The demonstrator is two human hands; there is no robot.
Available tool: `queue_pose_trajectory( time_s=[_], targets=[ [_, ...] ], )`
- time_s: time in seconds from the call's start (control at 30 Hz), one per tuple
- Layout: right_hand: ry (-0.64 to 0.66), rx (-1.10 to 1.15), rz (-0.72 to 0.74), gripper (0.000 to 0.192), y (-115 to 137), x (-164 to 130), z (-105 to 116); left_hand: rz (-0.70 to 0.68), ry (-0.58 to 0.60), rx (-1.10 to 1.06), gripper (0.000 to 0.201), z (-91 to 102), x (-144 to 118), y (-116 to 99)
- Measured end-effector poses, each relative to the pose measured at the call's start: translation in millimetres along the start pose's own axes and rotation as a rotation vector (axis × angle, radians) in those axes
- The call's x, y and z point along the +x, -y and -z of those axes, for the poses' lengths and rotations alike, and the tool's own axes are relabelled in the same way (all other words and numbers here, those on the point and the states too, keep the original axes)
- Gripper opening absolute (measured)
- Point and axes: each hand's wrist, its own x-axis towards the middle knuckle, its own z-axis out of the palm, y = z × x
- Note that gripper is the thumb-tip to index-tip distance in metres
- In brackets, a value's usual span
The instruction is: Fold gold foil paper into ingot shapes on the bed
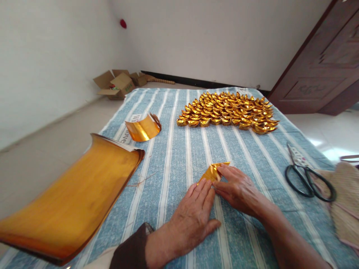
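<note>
I press my left hand [193, 213] and right hand [238, 188] flat on a gold paper [213, 172] on the striped cloth [174, 157], near me. My fingers lie open, pinning it, not gripping. It looks thin, light, slippery, easy to tear. I would hold its edges

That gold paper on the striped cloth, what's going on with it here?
A person is pressing a small sheet of gold foil paper flat on the blue-and-white striped cloth, left hand and right hand both on it. Rows of finished folded gold paper ingots lie farther back. A large curled stack of gold foil sheets sits at left, black-handled scissors at right.
</note>
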Motion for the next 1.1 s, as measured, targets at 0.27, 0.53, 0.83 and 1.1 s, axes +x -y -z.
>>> queue_pose_trajectory(
  time_s=[0.27,0.53,0.83,1.1],
  targets=[
    [0.012,0.007,0.000,0.017,-0.8,0.6,0.0,0.024,-0.148,0.052,0.057,-1.0,-4.4,4.5],
    [0.004,0.017,-0.019,0.014,0.1,1.1,0.6,0.065,-0.240,0.118,0.057,-6.9,-7.1,7.4],
    [0.000,0.007,-0.017,0.015,0.0,1.2,-0.2,0.065,-0.179,0.132,0.060,-4.9,-6.8,5.3],
    [0.010,0.003,-0.014,0.013,-0.4,0.5,-0.6,0.061,-0.165,0.107,0.054,-3.5,-4.0,5.7]
  ],
)
